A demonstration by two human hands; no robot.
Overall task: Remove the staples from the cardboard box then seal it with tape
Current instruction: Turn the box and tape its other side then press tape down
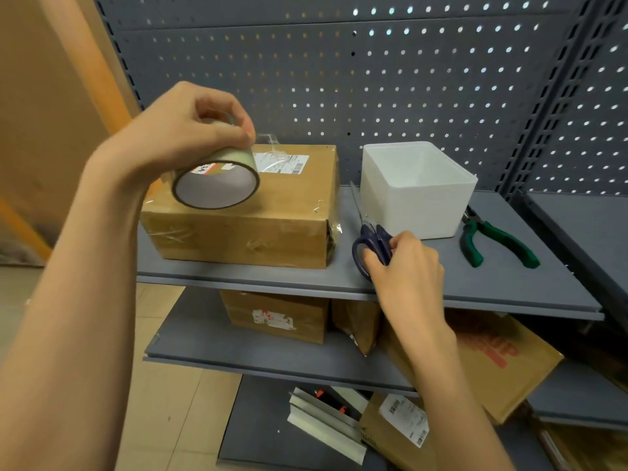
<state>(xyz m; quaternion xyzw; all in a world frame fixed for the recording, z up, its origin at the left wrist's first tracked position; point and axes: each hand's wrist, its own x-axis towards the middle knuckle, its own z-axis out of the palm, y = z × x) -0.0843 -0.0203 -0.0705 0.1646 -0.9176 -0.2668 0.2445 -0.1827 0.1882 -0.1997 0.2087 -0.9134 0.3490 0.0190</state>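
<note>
A brown cardboard box with a white shipping label lies on the grey shelf, its flaps closed under clear tape. My left hand holds a roll of clear tape above the box's left half, and a strip runs from the roll to the box's far top edge. My right hand grips the dark blue handles of the scissors, which lie on the shelf just right of the box, blades pointing away.
A white plastic bin stands right of the scissors. Green-handled pliers lie at its right. A grey pegboard backs the shelf. Lower shelves hold several cardboard boxes and metal strips.
</note>
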